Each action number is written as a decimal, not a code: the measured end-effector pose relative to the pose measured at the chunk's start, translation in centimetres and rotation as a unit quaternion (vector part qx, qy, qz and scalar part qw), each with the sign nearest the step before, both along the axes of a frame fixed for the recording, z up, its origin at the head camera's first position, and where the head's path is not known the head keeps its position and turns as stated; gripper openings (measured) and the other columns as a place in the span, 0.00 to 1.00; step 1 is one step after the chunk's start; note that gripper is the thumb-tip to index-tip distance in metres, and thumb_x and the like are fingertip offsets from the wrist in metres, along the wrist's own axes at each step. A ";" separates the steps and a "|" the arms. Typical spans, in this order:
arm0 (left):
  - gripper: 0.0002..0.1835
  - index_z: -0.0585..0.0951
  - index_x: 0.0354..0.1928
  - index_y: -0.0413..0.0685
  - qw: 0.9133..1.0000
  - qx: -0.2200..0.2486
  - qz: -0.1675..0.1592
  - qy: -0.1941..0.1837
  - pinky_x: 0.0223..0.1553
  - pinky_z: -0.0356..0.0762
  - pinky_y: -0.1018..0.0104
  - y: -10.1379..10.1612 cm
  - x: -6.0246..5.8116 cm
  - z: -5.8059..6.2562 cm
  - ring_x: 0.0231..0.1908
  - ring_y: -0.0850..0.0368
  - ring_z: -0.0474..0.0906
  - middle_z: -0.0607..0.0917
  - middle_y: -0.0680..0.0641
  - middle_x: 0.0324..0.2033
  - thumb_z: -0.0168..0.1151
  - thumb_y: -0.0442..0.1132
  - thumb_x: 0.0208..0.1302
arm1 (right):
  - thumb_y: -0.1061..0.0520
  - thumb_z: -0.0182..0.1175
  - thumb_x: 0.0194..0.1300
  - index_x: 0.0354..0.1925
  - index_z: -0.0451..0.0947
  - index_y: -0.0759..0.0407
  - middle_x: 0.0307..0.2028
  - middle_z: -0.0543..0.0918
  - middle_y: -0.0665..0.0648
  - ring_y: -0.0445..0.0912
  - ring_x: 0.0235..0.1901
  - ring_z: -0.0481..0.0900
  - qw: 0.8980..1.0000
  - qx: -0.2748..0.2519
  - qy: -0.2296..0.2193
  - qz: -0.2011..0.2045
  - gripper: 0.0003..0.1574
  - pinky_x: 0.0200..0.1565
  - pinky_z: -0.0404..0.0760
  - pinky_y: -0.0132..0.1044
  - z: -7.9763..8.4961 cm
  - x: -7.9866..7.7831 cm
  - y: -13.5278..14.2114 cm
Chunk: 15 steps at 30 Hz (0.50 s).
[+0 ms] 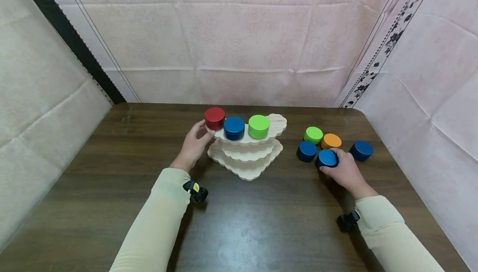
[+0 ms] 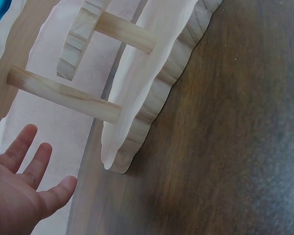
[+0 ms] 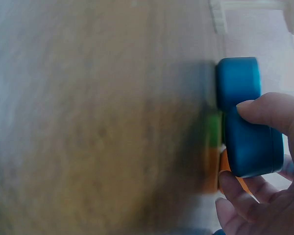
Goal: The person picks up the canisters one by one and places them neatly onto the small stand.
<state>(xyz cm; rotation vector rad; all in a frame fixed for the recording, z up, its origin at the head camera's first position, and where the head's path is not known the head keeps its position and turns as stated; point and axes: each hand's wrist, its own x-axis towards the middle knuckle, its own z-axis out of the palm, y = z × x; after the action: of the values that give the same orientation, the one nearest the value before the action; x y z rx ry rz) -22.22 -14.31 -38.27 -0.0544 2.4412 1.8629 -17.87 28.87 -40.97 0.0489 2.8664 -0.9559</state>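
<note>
In the head view, a pale wooden tiered stand [image 1: 249, 160] with scalloped edges stands mid-table. On its top tier sit a red round tin [image 1: 214, 118], a blue tin [image 1: 234, 128] and a green tin [image 1: 259, 127]. My left hand [image 1: 195, 143] holds the red tin at the tier's left corner with thumb and forefinger. Its other fingers [image 2: 41, 159] spread loosely beside the stand's dowels in the left wrist view. At the right, my right hand [image 1: 345, 170] grips another blue tin [image 3: 252, 144] between thumb and fingers, slightly tilted in the head view.
Around the right hand stand a second green tin [image 1: 313, 135], an orange tin [image 1: 331, 140], a blue tin [image 1: 307, 151] on the left and one more blue tin [image 1: 362, 150] on the right. Pale cloth [image 1: 242, 35] hangs behind the brown table [image 1: 123, 172].
</note>
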 end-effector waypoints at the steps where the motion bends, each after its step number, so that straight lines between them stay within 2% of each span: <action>1: 0.34 0.57 0.74 0.57 1.000 0.000 0.000 0.000 0.66 0.59 0.41 0.0 0.0 0.0 0.68 0.46 0.60 0.65 0.44 0.69 0.55 0.52 0.69 | 0.53 0.63 0.61 0.68 0.51 0.76 0.62 0.55 0.81 0.71 0.57 0.58 1.000 -0.002 0.005 -0.003 0.49 0.56 0.67 0.69 0.1 0.1 0.0; 15: 0.33 0.58 0.73 0.55 1.000 0.000 -0.002 0.006 0.66 0.59 0.41 -0.1 -0.2 -0.1 0.68 0.44 0.59 0.65 0.42 0.69 0.55 0.50 0.70 | 0.56 0.65 0.60 0.68 0.51 0.76 0.62 0.54 0.79 0.71 0.59 0.54 0.999 -0.009 0.048 -0.018 0.49 0.53 0.69 0.69 2.3 0.6 -1.2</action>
<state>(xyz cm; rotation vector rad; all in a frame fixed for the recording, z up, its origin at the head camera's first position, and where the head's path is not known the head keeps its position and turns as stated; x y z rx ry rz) -22.45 -14.45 -38.40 -0.0369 2.4476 1.8667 -17.22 27.67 -38.68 0.0546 2.9535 -1.0188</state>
